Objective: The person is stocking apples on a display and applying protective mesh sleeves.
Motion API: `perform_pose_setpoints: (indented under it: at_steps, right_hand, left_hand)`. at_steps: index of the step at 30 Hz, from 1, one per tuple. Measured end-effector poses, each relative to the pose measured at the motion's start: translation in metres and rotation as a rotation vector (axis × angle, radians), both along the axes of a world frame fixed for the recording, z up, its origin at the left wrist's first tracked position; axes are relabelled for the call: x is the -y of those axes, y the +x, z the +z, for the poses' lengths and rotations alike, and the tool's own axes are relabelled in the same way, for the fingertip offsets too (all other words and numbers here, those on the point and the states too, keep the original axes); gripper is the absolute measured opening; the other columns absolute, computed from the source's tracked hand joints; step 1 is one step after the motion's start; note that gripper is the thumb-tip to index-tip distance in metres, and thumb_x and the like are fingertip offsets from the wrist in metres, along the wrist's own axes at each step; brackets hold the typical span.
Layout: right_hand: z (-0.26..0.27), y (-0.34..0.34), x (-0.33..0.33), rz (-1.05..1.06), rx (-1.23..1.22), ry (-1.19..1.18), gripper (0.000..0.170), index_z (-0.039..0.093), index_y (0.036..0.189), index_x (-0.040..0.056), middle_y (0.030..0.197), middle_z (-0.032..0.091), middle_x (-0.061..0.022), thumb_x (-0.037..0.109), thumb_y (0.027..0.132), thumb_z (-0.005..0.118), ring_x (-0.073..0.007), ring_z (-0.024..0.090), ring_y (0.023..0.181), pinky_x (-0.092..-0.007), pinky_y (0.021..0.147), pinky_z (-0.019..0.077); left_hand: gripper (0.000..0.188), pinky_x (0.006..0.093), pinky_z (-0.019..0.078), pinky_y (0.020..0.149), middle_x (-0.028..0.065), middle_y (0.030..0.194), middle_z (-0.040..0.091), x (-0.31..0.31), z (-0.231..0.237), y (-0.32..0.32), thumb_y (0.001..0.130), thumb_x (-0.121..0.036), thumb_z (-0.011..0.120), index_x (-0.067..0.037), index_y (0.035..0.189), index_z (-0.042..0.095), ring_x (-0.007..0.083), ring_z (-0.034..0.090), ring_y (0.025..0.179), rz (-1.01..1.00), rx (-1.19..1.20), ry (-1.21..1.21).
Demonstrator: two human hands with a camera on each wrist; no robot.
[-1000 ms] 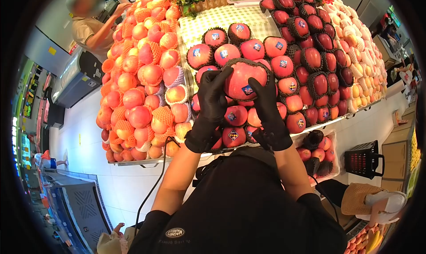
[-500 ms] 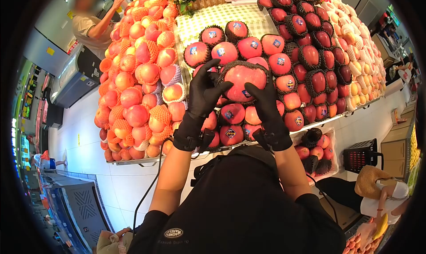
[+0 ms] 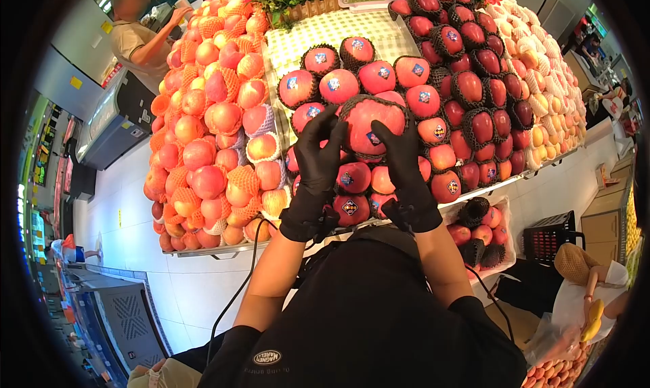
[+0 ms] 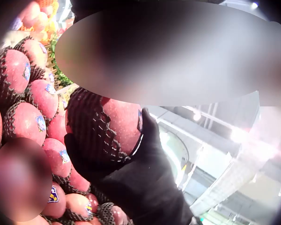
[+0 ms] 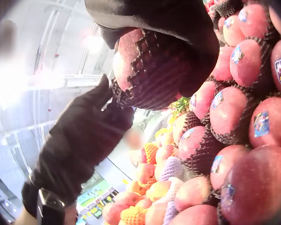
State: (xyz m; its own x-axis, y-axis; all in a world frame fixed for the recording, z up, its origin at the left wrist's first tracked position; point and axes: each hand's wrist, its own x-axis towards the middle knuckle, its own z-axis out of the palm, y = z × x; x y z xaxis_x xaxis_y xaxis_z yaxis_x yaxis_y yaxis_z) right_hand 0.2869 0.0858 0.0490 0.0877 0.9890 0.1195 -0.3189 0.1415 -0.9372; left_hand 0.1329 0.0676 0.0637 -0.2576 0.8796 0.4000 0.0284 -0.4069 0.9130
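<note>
A large red apple point(image 3: 369, 125) in a black foam net is held up over the fruit display in the head view. My black-gloved right hand point(image 3: 401, 154) grips it from the right, its thumb across the front beside a blue sticker. In the left wrist view this hand point(image 4: 136, 183) cups the netted apple point(image 4: 122, 124) from below. My left hand point(image 3: 319, 154), also gloved, is at the apple's left side with fingers loosely bent. The right wrist view shows the left hand point(image 5: 84, 136) with its fingertips right at the net's edge. Its fingers do not wrap the fruit.
Stickered red apples point(image 3: 352, 177) in black nets lie under my hands. Orange-netted apples point(image 3: 206, 181) are piled left; darker apples point(image 3: 467, 87) and pale netted fruit point(image 3: 545, 97) lie right. A crate of apples point(image 3: 484, 233) and a black basket point(image 3: 548, 242) stand below the display edge.
My left hand opened away from the apple, then came back to its left side. The right hand kept its grip. At lower right, a person with bananas moved.
</note>
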Motion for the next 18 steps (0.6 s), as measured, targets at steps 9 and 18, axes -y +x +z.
perform_pose_setpoints:
  at_steps: [9,18]
  right_hand:
    - [-0.018,0.011,-0.018,0.225,-0.464,-0.201,0.061,0.040,0.136,0.0035,0.123,0.053,-0.0135,0.027,0.088,0.069,-0.0247,0.058,0.107,-0.0388,0.090,0.0542]
    - [-0.008,0.005,-0.018,0.130,-0.383,-0.208,0.061,0.043,0.134,0.0025,0.122,0.054,-0.0133,0.031,0.087,0.069,-0.0241,0.059,0.108,-0.0388,0.089,0.0531]
  left_hand:
    - [0.032,0.0311,0.0501,0.077,0.0025,0.088,0.061,0.004,-0.017,-0.008,0.078,-0.021,0.081,-0.004,0.095,0.060,0.0133,0.061,0.083,-0.053,-0.110,-0.172]
    - [0.021,0.0328,0.0509,0.084,0.0108,0.110,0.058,-0.003,-0.031,-0.012,0.088,-0.018,0.070,-0.004,0.098,0.059,0.0161,0.058,0.096,-0.158,-0.123,-0.087]
